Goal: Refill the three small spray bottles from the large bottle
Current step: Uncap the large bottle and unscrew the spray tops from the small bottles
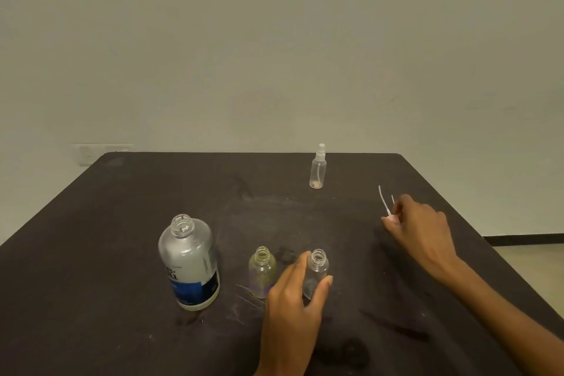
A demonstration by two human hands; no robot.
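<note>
The large clear bottle (189,262) with a blue label stands uncapped at the left of the black table (122,192). Two small bottles stand open beside it: a yellowish one (262,272) and a clear one (317,268). My left hand (293,299) holds the clear one between thumb and fingers. My right hand (418,223) is at the right and pinches a white spray head (387,207) with its thin tube sticking up; a second tube shows beside it. A third small bottle (318,168) stands at the back with its sprayer on.
The table ends at a pale wall behind. A wall socket plate (91,152) shows past the back left corner. To the right the table's edge drops to a light floor (531,256). Scratches and dark smudges mark the tabletop near me.
</note>
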